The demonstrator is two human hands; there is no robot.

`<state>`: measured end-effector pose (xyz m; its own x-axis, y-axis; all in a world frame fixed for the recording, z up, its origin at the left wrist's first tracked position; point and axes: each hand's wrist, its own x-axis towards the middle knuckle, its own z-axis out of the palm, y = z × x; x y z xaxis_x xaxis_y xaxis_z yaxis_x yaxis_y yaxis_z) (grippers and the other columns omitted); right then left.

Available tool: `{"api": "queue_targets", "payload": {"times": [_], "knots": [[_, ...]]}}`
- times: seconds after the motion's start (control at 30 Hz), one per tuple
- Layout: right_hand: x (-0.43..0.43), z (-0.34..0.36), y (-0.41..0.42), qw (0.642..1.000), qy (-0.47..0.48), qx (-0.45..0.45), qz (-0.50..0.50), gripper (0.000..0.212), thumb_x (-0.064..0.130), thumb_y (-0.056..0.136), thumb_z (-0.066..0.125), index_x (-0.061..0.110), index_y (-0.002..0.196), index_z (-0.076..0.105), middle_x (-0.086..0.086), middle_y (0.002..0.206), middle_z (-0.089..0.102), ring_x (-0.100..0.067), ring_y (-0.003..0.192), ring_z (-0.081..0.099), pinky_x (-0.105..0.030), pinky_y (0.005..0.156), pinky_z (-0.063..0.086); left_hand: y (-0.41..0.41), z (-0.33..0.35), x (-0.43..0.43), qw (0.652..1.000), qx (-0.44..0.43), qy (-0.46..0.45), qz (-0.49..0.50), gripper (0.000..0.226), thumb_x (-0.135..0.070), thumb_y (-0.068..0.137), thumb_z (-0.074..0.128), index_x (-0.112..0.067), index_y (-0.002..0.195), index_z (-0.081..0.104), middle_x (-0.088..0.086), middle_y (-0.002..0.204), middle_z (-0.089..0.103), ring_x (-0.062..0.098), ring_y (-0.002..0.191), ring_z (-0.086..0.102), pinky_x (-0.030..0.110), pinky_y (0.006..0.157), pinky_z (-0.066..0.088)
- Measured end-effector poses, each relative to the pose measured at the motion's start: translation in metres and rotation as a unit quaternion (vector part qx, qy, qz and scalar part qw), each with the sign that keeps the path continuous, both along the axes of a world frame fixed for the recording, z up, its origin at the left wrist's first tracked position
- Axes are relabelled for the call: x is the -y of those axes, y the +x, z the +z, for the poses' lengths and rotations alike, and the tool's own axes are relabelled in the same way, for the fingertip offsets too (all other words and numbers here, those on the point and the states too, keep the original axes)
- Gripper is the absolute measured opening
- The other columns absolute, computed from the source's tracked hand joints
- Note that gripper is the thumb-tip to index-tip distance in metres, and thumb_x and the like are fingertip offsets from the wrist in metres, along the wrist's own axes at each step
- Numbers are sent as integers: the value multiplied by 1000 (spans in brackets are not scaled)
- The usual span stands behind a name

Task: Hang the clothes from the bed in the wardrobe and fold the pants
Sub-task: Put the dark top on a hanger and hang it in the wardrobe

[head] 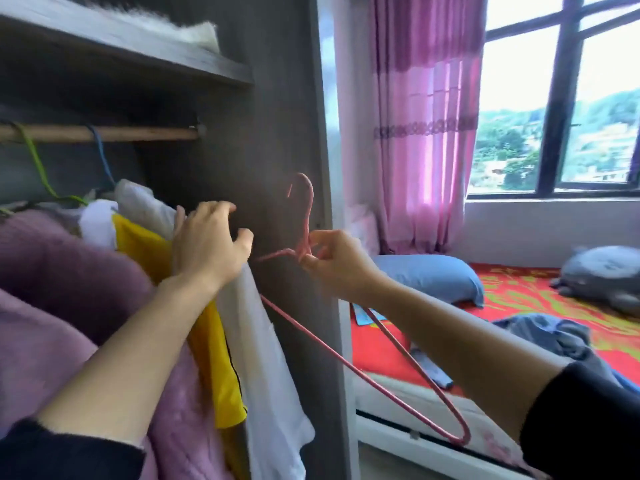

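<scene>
My right hand [334, 261] pinches an empty pink wire hanger [349, 363] at its neck, just outside the open wardrobe. My left hand [207, 242] hovers with loosely spread fingers over the hanging clothes and holds nothing. On the wooden rail [104, 133] hang a white garment [270, 368], a yellow one [211, 344] and a fuzzy mauve one [62, 306]. On the bed [381, 348] to the right lies a crumpled blue-grey garment [550, 336].
The wardrobe's grey side panel [277, 133] stands between the rail and the bed. A shelf [121, 46] above the rail holds white fabric. A blue pillow [429, 275] and a grey plush toy [602, 271] lie on the bed. Pink curtains [426, 126] hang by the window.
</scene>
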<state>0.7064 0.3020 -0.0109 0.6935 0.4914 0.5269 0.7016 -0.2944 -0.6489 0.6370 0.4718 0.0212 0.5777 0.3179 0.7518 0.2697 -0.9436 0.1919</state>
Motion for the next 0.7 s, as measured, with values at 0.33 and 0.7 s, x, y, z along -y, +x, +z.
{"api": "queue_targets", "payload": {"times": [0.33,0.7], "knots": [[230,-105,-85,986,18,-102,-131,5,3,84,65,6,85,68,-4,63,62,-13,50,56,-22,46,45,1,-143,198,960,-62,-138,-235,38,-17,85,54,-9,122,57,18,120,59,38,113,50,45,104,35],[512,-183,-219,890,71,-262,-367,8,6,84,62,13,83,65,-5,66,58,-11,51,51,-20,46,43,-52,-249,517,847,-207,-188,-452,40,-10,84,59,-8,124,57,17,119,59,35,115,49,42,102,36]]}}
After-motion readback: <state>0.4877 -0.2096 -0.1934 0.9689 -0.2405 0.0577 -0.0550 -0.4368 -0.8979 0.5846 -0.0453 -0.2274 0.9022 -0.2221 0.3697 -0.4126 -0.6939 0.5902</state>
